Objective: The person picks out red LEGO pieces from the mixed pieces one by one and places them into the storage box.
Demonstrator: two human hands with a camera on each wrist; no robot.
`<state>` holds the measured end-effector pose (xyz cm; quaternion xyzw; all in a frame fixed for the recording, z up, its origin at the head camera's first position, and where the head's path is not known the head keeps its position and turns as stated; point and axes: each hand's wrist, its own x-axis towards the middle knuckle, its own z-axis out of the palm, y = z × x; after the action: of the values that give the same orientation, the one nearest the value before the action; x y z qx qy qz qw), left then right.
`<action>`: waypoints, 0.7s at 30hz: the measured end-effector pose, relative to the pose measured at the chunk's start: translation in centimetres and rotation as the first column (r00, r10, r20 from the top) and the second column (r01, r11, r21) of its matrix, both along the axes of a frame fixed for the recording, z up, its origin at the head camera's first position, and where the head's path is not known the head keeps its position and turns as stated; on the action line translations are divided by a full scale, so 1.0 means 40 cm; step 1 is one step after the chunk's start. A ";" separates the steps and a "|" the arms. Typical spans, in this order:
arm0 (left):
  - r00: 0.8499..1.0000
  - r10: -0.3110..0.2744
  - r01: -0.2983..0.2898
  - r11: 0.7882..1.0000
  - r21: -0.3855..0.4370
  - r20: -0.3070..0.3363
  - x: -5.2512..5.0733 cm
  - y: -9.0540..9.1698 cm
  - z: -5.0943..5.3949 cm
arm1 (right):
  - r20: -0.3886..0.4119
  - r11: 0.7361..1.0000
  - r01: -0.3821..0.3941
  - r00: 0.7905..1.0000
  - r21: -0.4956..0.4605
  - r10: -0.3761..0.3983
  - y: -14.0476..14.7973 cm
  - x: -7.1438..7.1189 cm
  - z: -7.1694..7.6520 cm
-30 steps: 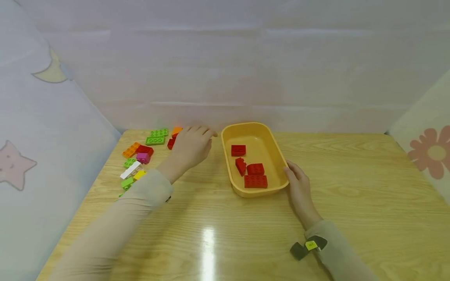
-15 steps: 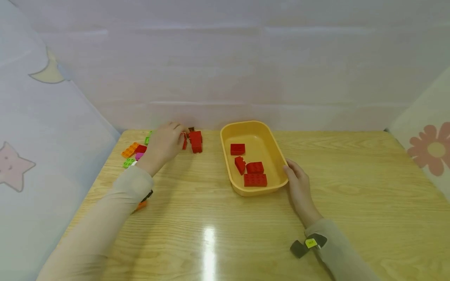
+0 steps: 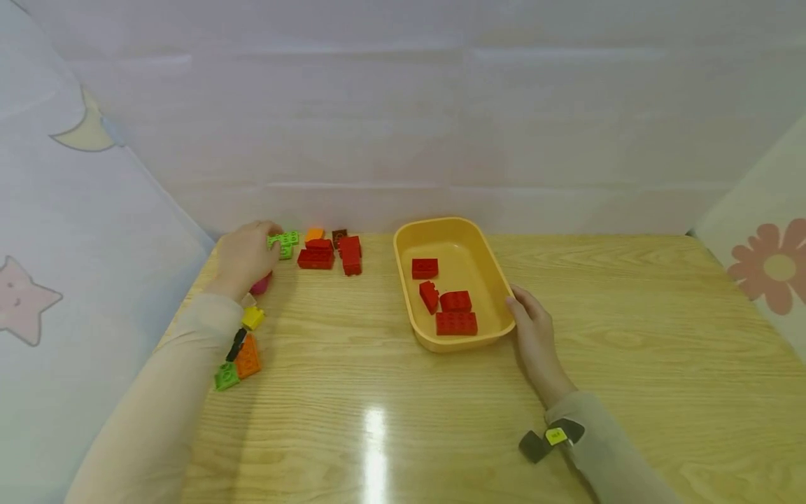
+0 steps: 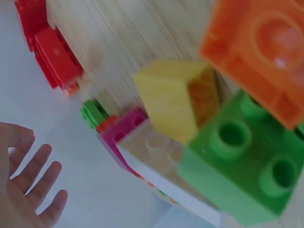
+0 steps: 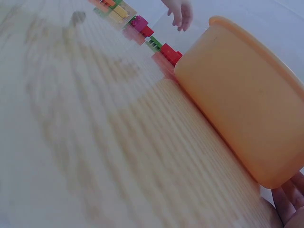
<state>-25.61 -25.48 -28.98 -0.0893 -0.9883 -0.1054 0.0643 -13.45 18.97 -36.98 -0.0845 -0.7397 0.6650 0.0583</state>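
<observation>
My left hand [image 3: 245, 259] hovers over the left group of bricks, beside the light green bricks [image 3: 286, 246]. In the left wrist view the fingers of that hand [image 4: 31, 183] are spread and loosely bent, holding nothing; a yellow brick [image 4: 171, 97], a white brick [image 4: 164, 173] and a magenta brick [image 4: 116, 137] lie nearby. With thumb at the rim, my right hand [image 3: 535, 343] grips the lower right side of the yellow tray [image 3: 404, 280]. Inside the tray are several red bricks [image 3: 456, 323]. The right wrist view shows the right fingers [image 5: 289, 202] against the tray's outer wall [image 5: 242, 95].
Red bricks [image 3: 316, 259] and another red stack [image 3: 350, 255] lie between the left hand and the tray, near a dark brown brick [image 3: 339, 236]. Orange [image 3: 248, 357] and green [image 3: 227, 376] bricks lie by the left forearm. A fabric wall [image 3: 403, 140] borders the table's back edge.
My left hand has moved left, from beside the red bricks to over the left group, uncovering red and light green bricks. The right hand and tray have stayed in place.
</observation>
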 end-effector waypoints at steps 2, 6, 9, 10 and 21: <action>0.999 0.017 -0.016 1.000 -0.002 0.031 -0.001 -0.018 0.001 | 0.001 1.000 0.002 1.000 0.000 -0.002 0.000 0.000 -0.001; 0.993 0.052 -0.054 0.998 0.012 0.104 0.001 -0.038 0.002 | 0.001 1.000 0.000 1.000 0.000 0.000 0.000 -0.001 -0.002; 0.989 0.076 -0.078 0.997 0.009 0.126 0.002 -0.047 -0.003 | 0.002 1.000 0.000 1.000 0.016 0.000 0.002 -0.001 -0.001; 0.989 0.080 -0.081 0.997 0.004 0.126 0.002 -0.050 -0.006 | 0.003 1.000 -0.001 1.000 0.023 0.001 0.002 -0.001 -0.001; 0.940 0.162 -0.140 0.986 -0.093 0.299 0.012 -0.069 -0.031 | 0.008 0.999 -0.001 1.000 0.046 0.001 0.002 0.001 0.001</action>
<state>-25.11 -28.24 -30.22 0.0021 -0.9934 -0.0778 -0.0847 -13.42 19.06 -36.95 -0.0853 -0.7551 0.6475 0.0569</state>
